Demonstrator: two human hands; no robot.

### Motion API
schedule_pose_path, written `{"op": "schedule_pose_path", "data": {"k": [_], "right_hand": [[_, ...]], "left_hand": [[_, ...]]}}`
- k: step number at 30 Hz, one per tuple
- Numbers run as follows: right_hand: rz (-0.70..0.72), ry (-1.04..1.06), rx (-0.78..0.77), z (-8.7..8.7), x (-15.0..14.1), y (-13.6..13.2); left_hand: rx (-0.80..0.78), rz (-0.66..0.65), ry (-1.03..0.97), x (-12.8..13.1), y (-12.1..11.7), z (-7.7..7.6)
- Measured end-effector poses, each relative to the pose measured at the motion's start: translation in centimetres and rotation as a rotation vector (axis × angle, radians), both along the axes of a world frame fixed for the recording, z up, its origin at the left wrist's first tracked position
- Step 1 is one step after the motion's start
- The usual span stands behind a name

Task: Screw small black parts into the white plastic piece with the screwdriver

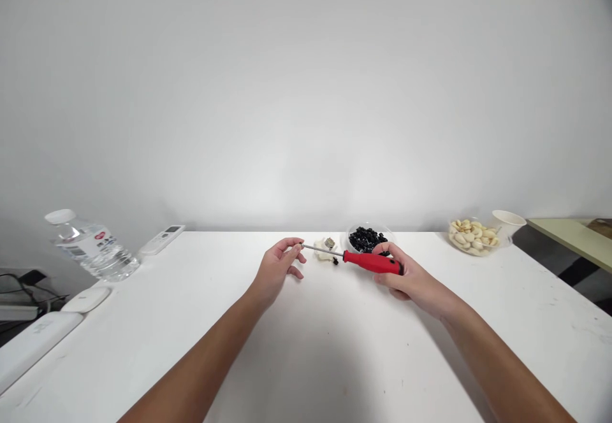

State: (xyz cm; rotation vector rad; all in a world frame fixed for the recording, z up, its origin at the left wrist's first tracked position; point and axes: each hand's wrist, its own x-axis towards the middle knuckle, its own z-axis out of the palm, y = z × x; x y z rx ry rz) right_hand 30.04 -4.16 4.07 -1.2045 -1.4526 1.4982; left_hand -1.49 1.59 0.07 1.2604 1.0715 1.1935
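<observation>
My right hand is wrapped round the red handle of a screwdriver, whose metal shaft points left. My left hand pinches at the shaft's tip with thumb and forefinger; whether a small part sits between them I cannot make out. Just behind the shaft lies a small white piece with a dark metal part on the white table. A clear bowl of small black parts stands right behind the screwdriver.
A clear bowl of pale pieces and a white paper cup stand at the back right. A water bottle lies at the left, a white remote behind it, and white devices by the left edge.
</observation>
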Motion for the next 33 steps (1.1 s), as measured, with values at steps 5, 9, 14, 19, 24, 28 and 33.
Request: {"op": "schedule_pose_path", "data": {"k": [5, 9, 14, 19, 24, 28, 33], "right_hand": [[-0.025, -0.105, 0.089, -0.5, 0.3, 0.5], [-0.133, -0.229, 0.065, -1.4, 0.3, 1.2], [-0.132, -0.098, 0.068, -0.9, -0.5, 0.6], [-0.076, -0.071, 0.121, 0.0, -0.5, 0.0], [-0.123, -0.228, 0.218, -1.0, 0.2, 0.9], [-0.181, -0.208, 0.158, -1.5, -0.2, 1.1], [-0.124, 0.002, 0.103, -0.9, -0.3, 0.6]], "left_hand": [[0.017, 0.005, -0.006, 0.0, -0.1, 0.2], [0.012, -0.003, -0.023, 0.4, -0.3, 0.2], [-0.006, -0.01, -0.048, 0.6, -0.3, 0.0], [-0.004, 0.025, -0.06, 0.4, -0.2, 0.0], [0.015, 0.006, -0.036, 0.4, -0.2, -0.1], [-0.011, -0.011, -0.044, 0.4, -0.1, -0.5], [-0.003, -0.001, -0.042, 0.4, 0.0, -0.5]]}}
